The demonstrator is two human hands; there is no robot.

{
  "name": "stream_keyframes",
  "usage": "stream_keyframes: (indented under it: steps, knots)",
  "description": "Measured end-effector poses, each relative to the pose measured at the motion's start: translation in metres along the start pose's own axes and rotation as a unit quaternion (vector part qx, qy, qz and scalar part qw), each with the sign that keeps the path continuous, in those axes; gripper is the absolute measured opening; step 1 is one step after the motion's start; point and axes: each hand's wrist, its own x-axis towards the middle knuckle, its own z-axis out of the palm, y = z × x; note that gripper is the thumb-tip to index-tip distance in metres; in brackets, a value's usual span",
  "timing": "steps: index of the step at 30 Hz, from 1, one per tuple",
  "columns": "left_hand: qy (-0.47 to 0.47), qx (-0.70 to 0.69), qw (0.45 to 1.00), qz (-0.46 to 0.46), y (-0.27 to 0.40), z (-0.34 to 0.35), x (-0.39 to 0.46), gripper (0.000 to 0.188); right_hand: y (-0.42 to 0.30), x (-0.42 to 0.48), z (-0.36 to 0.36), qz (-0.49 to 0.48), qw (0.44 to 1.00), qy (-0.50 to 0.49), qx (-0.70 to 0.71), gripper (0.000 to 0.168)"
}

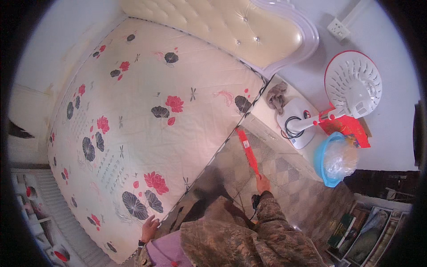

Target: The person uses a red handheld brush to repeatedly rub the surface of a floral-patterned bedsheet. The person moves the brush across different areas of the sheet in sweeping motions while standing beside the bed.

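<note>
A long red brush with a slim handle (248,150) is held in my right hand (263,184), its far end close to the edge of the bed beside the nightstand. My left hand (150,228) rests at the bed's near edge, fingers spread a little. Under it lies a cream bed sheet (140,100) printed with red lotus flowers and dark leaves, spread over the bed with a dark patterned border. Lilac cloth (163,248) shows by my left forearm, next to my camouflage jacket.
A tufted cream headboard (213,23) stands behind the bed. On the white nightstand (267,130) are a white fan (353,83), a grey-brown cloth (277,96) and a blue basin (325,160) with clear plastic. An open shelf or drawer (367,230) sits lower right.
</note>
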Motion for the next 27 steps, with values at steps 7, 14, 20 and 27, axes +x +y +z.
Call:
stream_keyframes:
  steps: [7,14,20,27]
  knots:
    - [0.086,-0.039,0.996,0.0,-0.005,-0.02,-0.023,0.05,-0.047,0.024,-0.06,-0.035,0.994,0.101,0.027,0.04]
    - [0.096,-0.218,0.971,-0.009,0.006,0.014,-0.038,0.049,-0.123,0.155,-0.091,-0.056,0.992,0.111,0.005,0.041]
    - [0.054,-0.162,0.985,0.009,0.076,0.068,-0.034,0.05,-0.094,0.178,-0.08,-0.145,0.989,-0.017,0.019,0.037]
    - [0.087,-0.078,0.993,0.009,0.107,0.105,-0.043,0.049,-0.054,0.105,-0.106,-0.268,0.927,-0.228,-0.132,0.038]
